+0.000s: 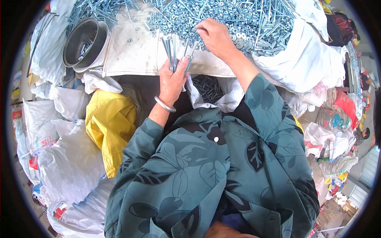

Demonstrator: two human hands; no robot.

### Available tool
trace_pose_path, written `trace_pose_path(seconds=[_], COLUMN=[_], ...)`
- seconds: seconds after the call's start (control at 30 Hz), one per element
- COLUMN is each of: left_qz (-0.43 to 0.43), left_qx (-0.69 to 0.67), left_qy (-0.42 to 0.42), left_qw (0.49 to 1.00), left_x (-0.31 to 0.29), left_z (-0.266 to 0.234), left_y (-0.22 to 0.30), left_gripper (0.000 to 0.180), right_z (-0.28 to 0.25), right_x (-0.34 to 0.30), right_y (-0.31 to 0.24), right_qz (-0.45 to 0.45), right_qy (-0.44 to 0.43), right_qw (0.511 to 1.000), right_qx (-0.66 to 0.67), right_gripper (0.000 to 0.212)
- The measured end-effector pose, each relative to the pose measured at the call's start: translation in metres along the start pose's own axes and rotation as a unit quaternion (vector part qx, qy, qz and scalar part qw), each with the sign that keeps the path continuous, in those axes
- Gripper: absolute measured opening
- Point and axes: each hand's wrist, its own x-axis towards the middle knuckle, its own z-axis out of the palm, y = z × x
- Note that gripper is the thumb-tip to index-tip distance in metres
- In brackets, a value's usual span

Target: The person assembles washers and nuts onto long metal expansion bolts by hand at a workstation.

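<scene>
My left hand (171, 81), with a bangle on its wrist, is closed round several long silver bolts (170, 51). The bolts stand upright and fan apart above the fingers. Over the near edge of a heap of small nuts and washers (178, 20), my right hand (217, 39) is bent with its fingertips pressed together. Whatever those fingertips hold, if anything, is too small to make out. Both hands are above the near edge of a pale cloth (131, 57) that bears the heap.
Loose bolts (274, 23) lie to the right of the nuts. A dark metal bowl (81, 43) with a few bolts tilts at the left. Below the cloth edge, a white sack (234, 97) holds dark screws (207, 88). White bags (67, 158) and a yellow sack (109, 123) crowd the left side.
</scene>
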Motion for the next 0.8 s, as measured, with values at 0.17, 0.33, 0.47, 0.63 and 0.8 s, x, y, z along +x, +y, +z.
trace_pose_path(seconds=[0.17,0.33,0.47,0.63,0.8], left_qz=[0.008,0.010,0.009,0.015,0.056], left_qx=[0.008,-0.003,-0.005,-0.017,0.036], left_qy=[0.014,0.027,0.029,0.004,-0.003], left_qw=[1.000,1.000,1.000,1.000,0.998], left_x=[0.002,0.004,0.009,0.008,0.002], left_z=[-0.005,-0.009,-0.013,-0.005,0.002], left_y=[0.003,0.005,0.004,0.006,0.008], left_gripper=[0.028,0.028,0.029,0.029,0.029], right_z=[0.033,0.037,0.010,-0.012,-0.023], right_x=[0.019,0.028,0.022,-0.008,-0.021], right_y=[0.002,0.001,-0.008,-0.030,-0.038], right_qz=[0.004,-0.023,0.086,0.244,0.253], right_qy=[-0.086,-0.122,-0.011,-0.026,-0.004], right_qw=[0.989,0.970,0.993,0.884,0.877], right_qx=[-0.123,-0.207,0.085,0.397,0.409], right_gripper=[0.011,0.013,0.008,0.014,0.012])
